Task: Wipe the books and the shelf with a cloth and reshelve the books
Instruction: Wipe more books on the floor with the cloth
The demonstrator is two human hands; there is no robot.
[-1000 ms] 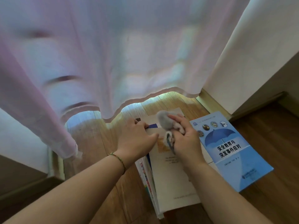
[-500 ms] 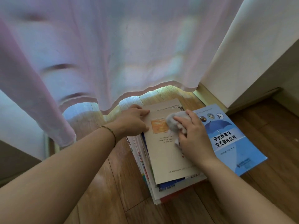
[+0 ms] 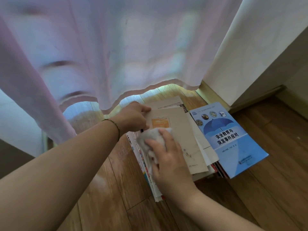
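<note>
The right hand (image 3: 168,157) presses a wadded cloth (image 3: 150,140) under curled fingers onto the near-left part of the beige book (image 3: 181,130) topping the stack of books (image 3: 166,147) on the floor (image 3: 106,189). The cover's long axis runs away from the person, so unwiped cover lies ahead and right of the grip. Farther off, the left hand (image 3: 133,117) steadies the book's far-left edge with bent fingers; the blue book (image 3: 228,139) lies to the right.

Bare wood floor (image 3: 106,194) lies open left of the book stack (image 3: 188,147); a hanging curtain (image 3: 116,55) crowds its far edge, a blue book (image 3: 233,144) its right.
</note>
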